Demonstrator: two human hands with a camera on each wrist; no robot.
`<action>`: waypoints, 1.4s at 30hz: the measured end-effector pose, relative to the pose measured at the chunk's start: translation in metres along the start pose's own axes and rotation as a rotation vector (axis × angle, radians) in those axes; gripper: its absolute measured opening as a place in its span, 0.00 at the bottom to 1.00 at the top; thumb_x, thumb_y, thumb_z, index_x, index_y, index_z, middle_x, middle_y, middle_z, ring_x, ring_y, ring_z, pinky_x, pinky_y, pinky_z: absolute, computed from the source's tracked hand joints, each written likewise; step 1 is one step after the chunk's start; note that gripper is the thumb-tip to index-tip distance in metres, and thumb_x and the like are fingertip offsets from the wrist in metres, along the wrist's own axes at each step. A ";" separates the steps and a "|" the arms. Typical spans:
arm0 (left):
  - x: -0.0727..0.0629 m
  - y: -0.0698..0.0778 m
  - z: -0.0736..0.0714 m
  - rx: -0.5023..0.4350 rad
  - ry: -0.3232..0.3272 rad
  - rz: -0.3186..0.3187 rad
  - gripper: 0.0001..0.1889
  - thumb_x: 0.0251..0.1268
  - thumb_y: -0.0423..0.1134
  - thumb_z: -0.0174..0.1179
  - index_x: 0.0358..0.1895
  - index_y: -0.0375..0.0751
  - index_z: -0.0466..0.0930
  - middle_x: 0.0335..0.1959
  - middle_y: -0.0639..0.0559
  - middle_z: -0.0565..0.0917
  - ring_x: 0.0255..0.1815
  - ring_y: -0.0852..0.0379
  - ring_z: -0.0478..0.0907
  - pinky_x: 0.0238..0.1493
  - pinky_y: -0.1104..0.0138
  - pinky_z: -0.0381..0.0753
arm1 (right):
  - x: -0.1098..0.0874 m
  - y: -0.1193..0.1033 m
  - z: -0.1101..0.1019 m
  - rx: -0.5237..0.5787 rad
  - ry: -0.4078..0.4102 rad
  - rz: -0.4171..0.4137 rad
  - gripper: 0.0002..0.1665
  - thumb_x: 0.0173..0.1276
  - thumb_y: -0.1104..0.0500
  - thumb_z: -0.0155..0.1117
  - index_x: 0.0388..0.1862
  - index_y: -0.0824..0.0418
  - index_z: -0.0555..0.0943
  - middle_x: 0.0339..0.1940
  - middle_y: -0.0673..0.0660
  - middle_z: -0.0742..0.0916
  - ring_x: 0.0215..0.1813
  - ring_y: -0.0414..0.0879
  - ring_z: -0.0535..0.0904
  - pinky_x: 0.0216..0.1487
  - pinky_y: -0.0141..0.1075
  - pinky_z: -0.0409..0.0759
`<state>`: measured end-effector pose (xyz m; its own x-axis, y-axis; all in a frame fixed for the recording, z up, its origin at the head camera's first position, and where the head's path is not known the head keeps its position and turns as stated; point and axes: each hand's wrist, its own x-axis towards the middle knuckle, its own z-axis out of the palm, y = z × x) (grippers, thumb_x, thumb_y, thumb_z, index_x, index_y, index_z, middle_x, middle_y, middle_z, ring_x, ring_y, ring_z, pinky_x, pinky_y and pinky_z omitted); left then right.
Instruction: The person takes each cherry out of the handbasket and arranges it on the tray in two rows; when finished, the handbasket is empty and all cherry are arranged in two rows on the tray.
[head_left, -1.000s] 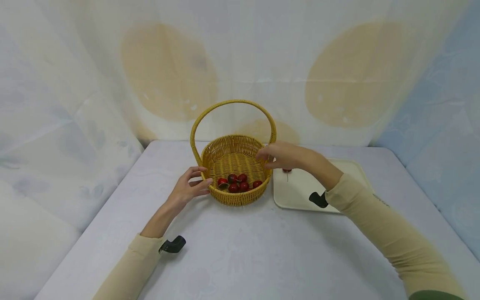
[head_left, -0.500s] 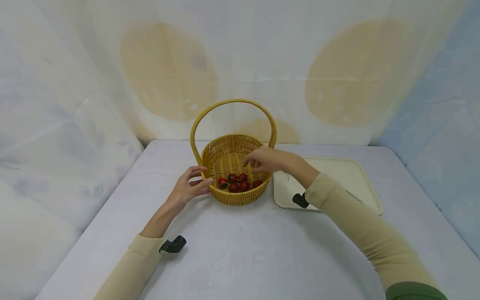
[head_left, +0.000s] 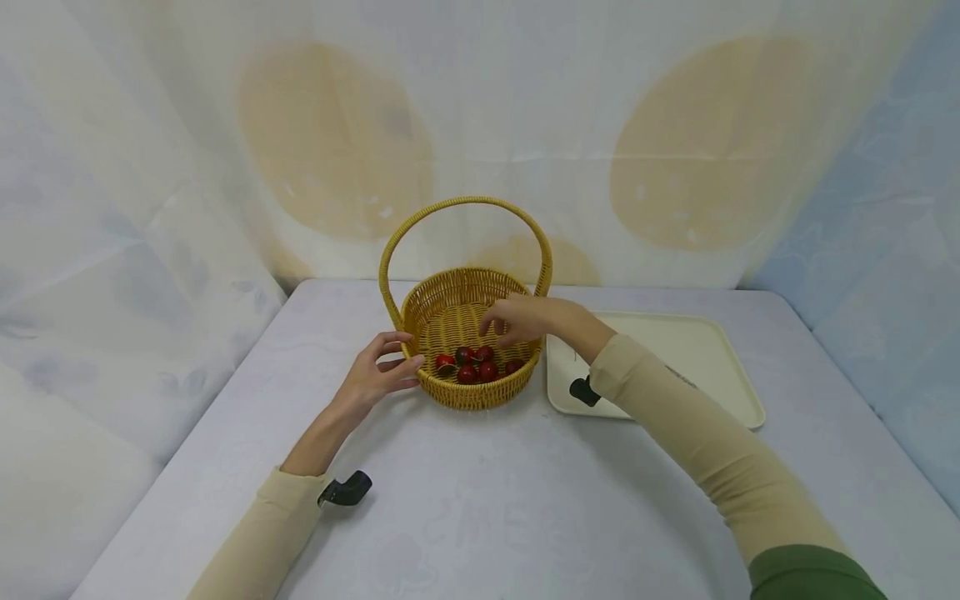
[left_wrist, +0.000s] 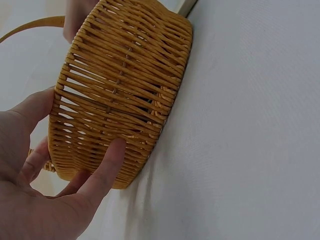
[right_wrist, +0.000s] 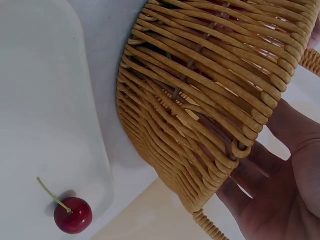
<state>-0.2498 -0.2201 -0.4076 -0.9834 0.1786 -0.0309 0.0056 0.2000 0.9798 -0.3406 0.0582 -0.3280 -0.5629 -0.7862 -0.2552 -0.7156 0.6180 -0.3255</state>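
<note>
In the head view, a yellow wicker basket (head_left: 472, 399) stands upright on a pale table (head_left: 480, 492), its tall handle (head_left: 467, 201) arching above it, with a cluster of red cherries (head_left: 467, 375) lying on the near part of its floor. The person's left hand (head_left: 373, 371) touches the basket's left side, thumb and fingers spread. The right hand (head_left: 517, 319) reaches over the right rim, its fingers apart and loosely bent down over the basket's inside, above and beside the cherries. A cream tray (head_left: 705, 358) lies just right of the basket, partly behind the right forearm. In the left wrist view, the left hand's thumb lies against the woven outer wall while other fingers meet the rim. In the right wrist view, the right hand's fingers pass behind the wicker, which hides their tips; one stemmed cherry (right_wrist: 73, 215) rests on the tray near its edge.
</note>
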 end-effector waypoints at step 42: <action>-0.011 0.018 0.007 -0.029 -0.024 0.013 0.32 0.67 0.38 0.63 0.70 0.35 0.59 0.70 0.32 0.60 0.64 0.35 0.73 0.59 0.42 0.79 | 0.035 0.002 0.010 -0.065 -0.146 0.103 0.16 0.70 0.57 0.65 0.55 0.55 0.83 0.56 0.54 0.85 0.60 0.50 0.80 0.62 0.42 0.81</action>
<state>-0.2380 -0.2118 -0.3915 -0.9787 0.2041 -0.0220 0.0132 0.1696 0.9854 -0.3575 0.0322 -0.3463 -0.5720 -0.7075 -0.4151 -0.6850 0.6904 -0.2327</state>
